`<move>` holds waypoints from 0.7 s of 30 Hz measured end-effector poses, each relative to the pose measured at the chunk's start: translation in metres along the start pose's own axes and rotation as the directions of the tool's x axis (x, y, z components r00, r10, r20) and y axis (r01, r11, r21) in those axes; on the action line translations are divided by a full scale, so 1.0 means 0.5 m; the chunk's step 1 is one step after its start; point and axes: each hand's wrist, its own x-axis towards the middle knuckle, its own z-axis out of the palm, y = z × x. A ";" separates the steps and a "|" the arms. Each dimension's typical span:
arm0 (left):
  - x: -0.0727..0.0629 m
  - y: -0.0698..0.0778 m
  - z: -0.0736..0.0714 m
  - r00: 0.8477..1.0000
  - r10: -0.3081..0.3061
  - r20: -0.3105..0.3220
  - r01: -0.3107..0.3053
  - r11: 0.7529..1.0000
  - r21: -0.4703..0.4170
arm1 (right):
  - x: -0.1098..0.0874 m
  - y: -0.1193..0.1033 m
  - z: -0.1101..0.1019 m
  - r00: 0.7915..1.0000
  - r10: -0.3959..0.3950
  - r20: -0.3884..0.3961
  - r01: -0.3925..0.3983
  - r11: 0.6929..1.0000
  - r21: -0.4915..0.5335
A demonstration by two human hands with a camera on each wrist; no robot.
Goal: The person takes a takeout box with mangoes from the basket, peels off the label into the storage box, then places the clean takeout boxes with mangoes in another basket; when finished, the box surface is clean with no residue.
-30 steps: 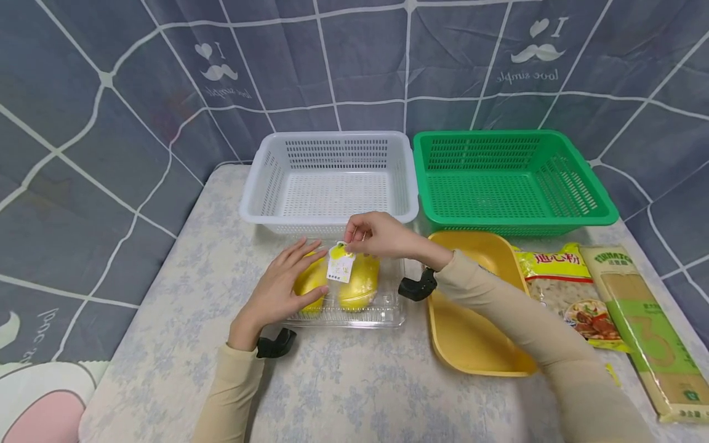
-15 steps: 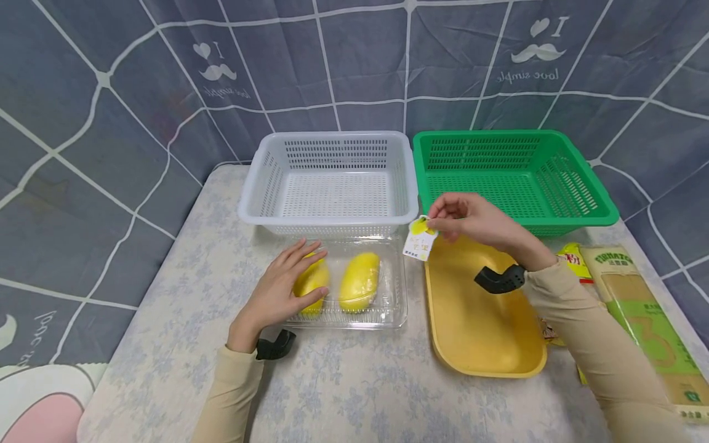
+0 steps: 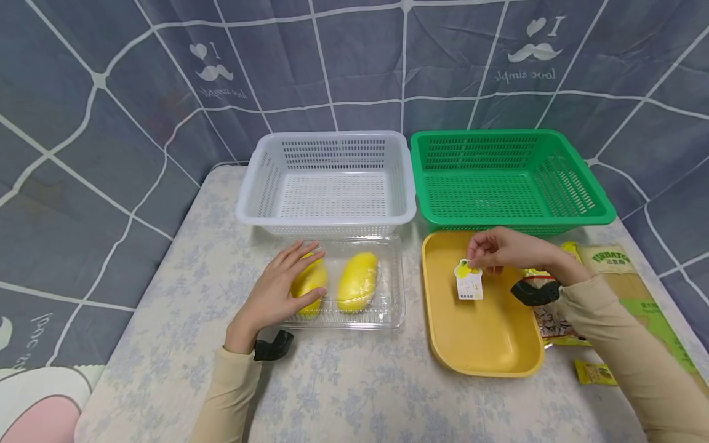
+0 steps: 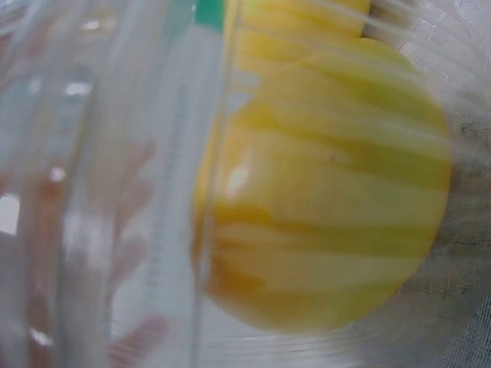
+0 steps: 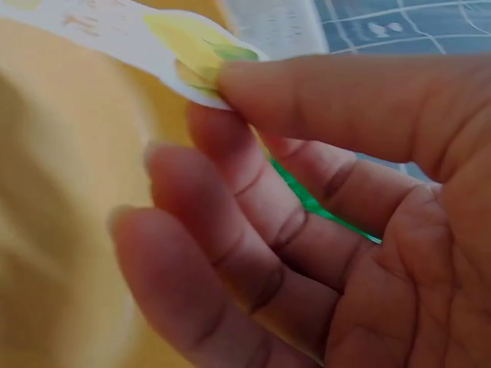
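A clear plastic box holds two yellow mangoes, one mango in plain view and another mango partly under my left hand. My left hand lies spread on the box lid. In the left wrist view a mango shows through the ribbed plastic. Above the yellow tray, my right hand pinches the top of a small white label between thumb and finger. The label carries a yellow fruit picture and hangs upright; the right wrist view shows the thumb on its printed fruit.
Behind the box stands a white basket, with a green basket to its right. Right of the tray lie a pasta bag, a long noodle pack and a small yellow packet, partly behind my right arm.
My right hand has lifted the label off the box and carried it right, now over the yellow tray. The left hand has stayed on the lid.
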 end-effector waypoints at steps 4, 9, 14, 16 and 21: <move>-0.001 -0.001 0.000 1.000 -0.003 0.003 0.003 1.000 -0.002 | 0.012 0.018 0.018 0.999 -0.002 0.046 0.002 1.000 -0.009; -0.001 -0.001 0.000 1.000 -0.003 0.001 0.003 1.000 -0.001 | 0.025 0.027 0.037 0.998 0.007 0.060 -0.005 1.000 -0.030; -0.001 -0.001 0.001 1.000 0.007 -0.007 -0.007 1.000 -0.003 | 0.035 0.028 0.051 1.000 -0.002 0.018 0.005 0.988 -0.156; -0.002 -0.001 0.001 1.000 0.006 -0.007 -0.006 1.000 -0.004 | 0.039 0.028 0.056 1.000 -0.008 -0.008 0.006 0.973 -0.232; -0.002 -0.001 0.002 1.000 -0.008 0.004 0.008 1.000 -0.001 | 0.049 0.031 0.065 0.999 -0.013 -0.047 -0.005 0.933 -0.359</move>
